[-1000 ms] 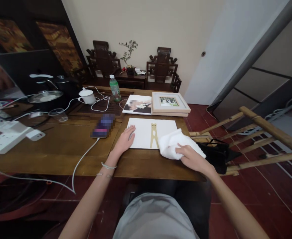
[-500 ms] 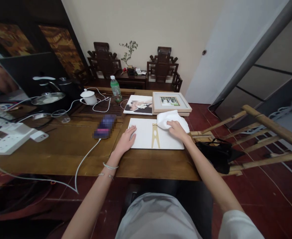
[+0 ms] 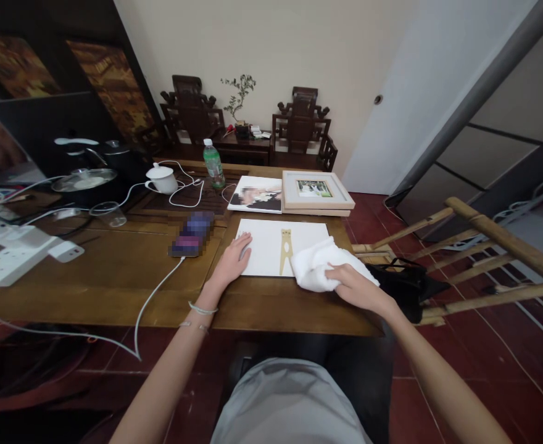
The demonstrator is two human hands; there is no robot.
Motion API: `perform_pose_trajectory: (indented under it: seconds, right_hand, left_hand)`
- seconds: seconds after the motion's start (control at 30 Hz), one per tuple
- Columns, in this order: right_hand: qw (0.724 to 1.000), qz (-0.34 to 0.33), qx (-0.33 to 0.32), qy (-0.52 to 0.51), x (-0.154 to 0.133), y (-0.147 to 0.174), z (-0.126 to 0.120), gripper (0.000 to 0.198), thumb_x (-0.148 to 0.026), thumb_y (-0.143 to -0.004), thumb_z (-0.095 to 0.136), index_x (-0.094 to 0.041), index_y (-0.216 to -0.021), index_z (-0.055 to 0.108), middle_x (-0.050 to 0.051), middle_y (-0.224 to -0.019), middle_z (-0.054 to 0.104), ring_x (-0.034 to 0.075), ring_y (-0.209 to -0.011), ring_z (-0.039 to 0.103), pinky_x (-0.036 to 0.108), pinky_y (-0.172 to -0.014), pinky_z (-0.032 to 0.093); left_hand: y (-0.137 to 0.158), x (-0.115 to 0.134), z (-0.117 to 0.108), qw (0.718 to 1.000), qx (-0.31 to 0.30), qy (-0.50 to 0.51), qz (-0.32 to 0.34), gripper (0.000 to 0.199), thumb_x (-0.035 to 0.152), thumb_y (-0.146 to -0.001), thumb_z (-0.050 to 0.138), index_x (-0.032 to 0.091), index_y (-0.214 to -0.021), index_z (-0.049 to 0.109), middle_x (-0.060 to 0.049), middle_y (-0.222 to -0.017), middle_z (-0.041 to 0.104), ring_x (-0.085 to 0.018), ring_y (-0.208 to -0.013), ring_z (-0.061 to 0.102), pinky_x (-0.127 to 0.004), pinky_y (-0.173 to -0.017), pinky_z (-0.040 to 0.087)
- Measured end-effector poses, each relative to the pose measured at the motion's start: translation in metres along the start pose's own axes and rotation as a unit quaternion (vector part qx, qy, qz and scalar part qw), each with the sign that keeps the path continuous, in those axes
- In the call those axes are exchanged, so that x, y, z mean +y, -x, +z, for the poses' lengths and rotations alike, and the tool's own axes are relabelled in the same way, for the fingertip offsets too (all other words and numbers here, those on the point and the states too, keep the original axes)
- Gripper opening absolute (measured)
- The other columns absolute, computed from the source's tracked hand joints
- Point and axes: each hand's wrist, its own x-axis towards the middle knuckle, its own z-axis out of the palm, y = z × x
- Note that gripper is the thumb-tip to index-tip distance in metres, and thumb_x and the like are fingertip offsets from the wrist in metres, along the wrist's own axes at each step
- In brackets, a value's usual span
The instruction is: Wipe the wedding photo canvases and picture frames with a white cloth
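Observation:
A white board (image 3: 263, 250) with a thin dark edge lies flat on the wooden table (image 3: 262, 302) in front of me. On its surface is a tan, long-legged animal figure (image 3: 286, 243); whether it is printed or loose I cannot tell. My left hand (image 3: 235, 258) rests on the board's left edge, fingers stretched out flat. In my right hand (image 3: 352, 285) is a bunched white cloth (image 3: 318, 264), lying over the board's front right corner and past its edge. The cloth hides that corner and part of the figure's right leg.
Behind the board lie a photo print (image 3: 256, 194) and framed pictures (image 3: 318, 190) in a stack. To the left are a phone (image 3: 192, 234) on a cable, a green bottle (image 3: 213, 163), a lidded cup (image 3: 163, 179) and a power strip (image 3: 10, 259). A bamboo chair (image 3: 507, 240) stands right.
My right hand has drawn the cloth from the board's back right corner toward me, to the front right corner. My left hand has stayed on the board's left edge.

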Motion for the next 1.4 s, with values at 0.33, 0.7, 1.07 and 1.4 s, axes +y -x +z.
perform_pose_trajectory:
  seconds: [0.33,0.7,1.07,1.4]
  right_hand:
    - [0.985,0.08,0.124,0.085,0.072,-0.092,-0.003,0.018,-0.007,-0.059,0.035,-0.021,-0.066,0.043,0.004,-0.065,0.051,0.022,-0.07,0.049,0.029,-0.068,0.033]
    - [0.998,0.021,0.017,0.052,0.004,-0.011,0.0,0.023,-0.003,-0.06,0.035,-0.021,-0.068,0.047,0.003,-0.067,0.052,0.021,-0.076,0.05,0.029,-0.076,0.034]
    - [0.997,0.055,0.055,0.005,0.044,-0.065,-0.014,0.014,-0.009,-0.059,0.035,-0.02,-0.063,0.042,0.002,-0.065,0.052,0.02,-0.07,0.051,0.029,-0.07,0.036]
    - [0.995,0.005,0.04,0.092,-0.02,-0.097,0.049,0.046,0.004,-0.066,0.034,-0.013,-0.103,0.056,0.019,-0.136,0.046,0.032,-0.137,0.022,0.068,-0.101,0.015]
  left_hand:
    - [0.0,0.0,0.0,1.0,0.004,0.007,0.001,0.041,0.03,-0.088,0.041,0.011,-0.121,0.058,-0.015,-0.135,0.051,-0.026,-0.13,0.042,-0.049,-0.112,0.027]
    - [0.0,0.002,0.0,1.0,0.0,0.005,0.001,0.042,0.027,-0.088,0.041,0.009,-0.122,0.057,-0.016,-0.135,0.051,-0.026,-0.131,0.042,-0.048,-0.112,0.027]
    - [0.0,-0.001,0.0,1.0,0.002,0.0,0.006,0.042,0.029,-0.088,0.04,0.01,-0.121,0.057,-0.015,-0.135,0.051,-0.025,-0.13,0.042,-0.047,-0.112,0.028]
    - [0.0,0.001,-0.001,1.0,0.002,-0.002,0.003,0.042,0.03,-0.088,0.04,0.011,-0.122,0.057,-0.015,-0.135,0.052,-0.025,-0.13,0.042,-0.047,-0.112,0.028]
